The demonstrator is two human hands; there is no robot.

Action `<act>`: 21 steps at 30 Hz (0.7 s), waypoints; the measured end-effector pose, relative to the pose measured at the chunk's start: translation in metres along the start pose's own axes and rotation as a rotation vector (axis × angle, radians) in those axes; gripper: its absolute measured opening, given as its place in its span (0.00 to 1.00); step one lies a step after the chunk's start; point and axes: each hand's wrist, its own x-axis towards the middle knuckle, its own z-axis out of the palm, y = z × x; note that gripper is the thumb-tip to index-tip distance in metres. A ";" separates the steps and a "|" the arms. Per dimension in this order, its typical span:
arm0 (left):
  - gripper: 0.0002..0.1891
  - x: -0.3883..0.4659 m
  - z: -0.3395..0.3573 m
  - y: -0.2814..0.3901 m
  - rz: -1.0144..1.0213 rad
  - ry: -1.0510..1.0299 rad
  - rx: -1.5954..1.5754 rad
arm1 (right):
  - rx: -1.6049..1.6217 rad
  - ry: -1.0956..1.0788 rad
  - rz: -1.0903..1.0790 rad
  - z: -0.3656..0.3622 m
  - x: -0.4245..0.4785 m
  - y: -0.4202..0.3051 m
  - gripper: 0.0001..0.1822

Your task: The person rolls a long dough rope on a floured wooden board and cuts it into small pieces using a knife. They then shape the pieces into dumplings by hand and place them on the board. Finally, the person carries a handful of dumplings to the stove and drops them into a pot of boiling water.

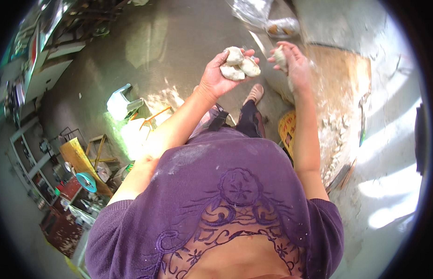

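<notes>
My left hand [213, 79], palm up, cradles three pale dumplings [232, 73] that look like raw dough and sit bunched together. To its right and apart from it, my right hand [297, 68] grips one more dumpling [280, 57] between thumb and fingers. That hand is slightly blurred, and flour dusts both hands. A floury wooden board [352, 69] lies beyond my right forearm. Along its nearer part are several small whitish dough pieces [336, 150], some in a rough line; their exact shape is too small to tell.
Clear plastic bags [253, 14] lie at the top, one holding brownish items [283, 28]. A yellow container [288, 129] with red writing stands beneath my right forearm. On the left are a pale plastic stool [119, 103], a turquoise basin [86, 182] and cluttered shelving [31, 164].
</notes>
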 end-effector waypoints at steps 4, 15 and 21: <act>0.22 -0.081 0.003 0.097 0.133 0.001 0.098 | 0.011 -0.317 -0.104 0.170 -0.021 -0.017 0.14; 0.16 -0.226 -0.027 0.283 0.667 0.089 -0.163 | -0.680 -0.642 -0.648 0.485 0.039 -0.013 0.09; 0.18 -0.249 -0.046 0.409 0.851 0.031 -0.278 | -0.721 -0.805 -0.500 0.599 0.142 -0.002 0.12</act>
